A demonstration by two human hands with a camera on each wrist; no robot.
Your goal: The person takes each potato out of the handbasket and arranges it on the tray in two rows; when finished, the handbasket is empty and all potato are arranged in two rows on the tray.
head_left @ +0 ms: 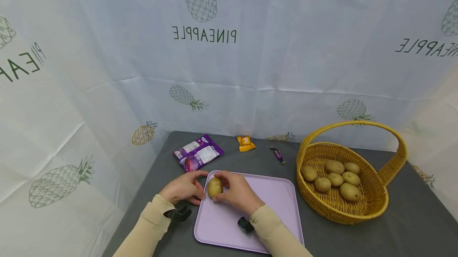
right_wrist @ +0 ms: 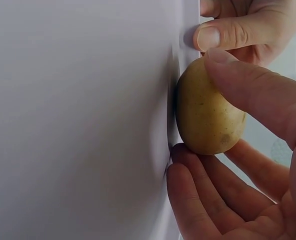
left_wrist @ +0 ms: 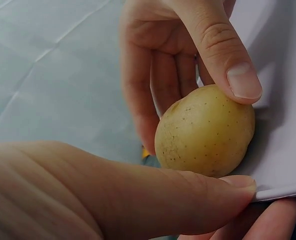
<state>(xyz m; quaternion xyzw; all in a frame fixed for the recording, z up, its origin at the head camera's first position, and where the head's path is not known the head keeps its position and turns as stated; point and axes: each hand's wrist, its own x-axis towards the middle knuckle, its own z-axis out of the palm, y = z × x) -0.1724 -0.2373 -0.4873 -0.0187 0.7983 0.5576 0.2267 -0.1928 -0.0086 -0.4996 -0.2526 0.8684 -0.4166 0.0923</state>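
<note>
A light purple tray (head_left: pixel 257 213) lies on the dark table in front of me. Over its far left corner my right hand (head_left: pixel 239 191) holds a potato (head_left: pixel 215 187), thumb on one side and fingers on the other. My left hand (head_left: pixel 184 187) grips the tray's left rim; in the left wrist view its thumb (left_wrist: pixel 188 192) lies on top of the edge with fingers underneath. Close to that thumb sits the yellow, speckled potato (left_wrist: pixel 205 132). In the right wrist view the potato (right_wrist: pixel 208 110) is right at the tray surface (right_wrist: pixel 78 120).
A yellow wicker basket (head_left: pixel 340 213) with a tall handle and several potatoes (head_left: pixel 350 192) stands at the right. Behind the tray lie a purple snack packet (head_left: pixel 198 152), an orange wrapped sweet (head_left: pixel 245 143) and a small purple wrapped sweet (head_left: pixel 277 155). A pineapple-print curtain (head_left: pixel 286 66) hangs behind the table.
</note>
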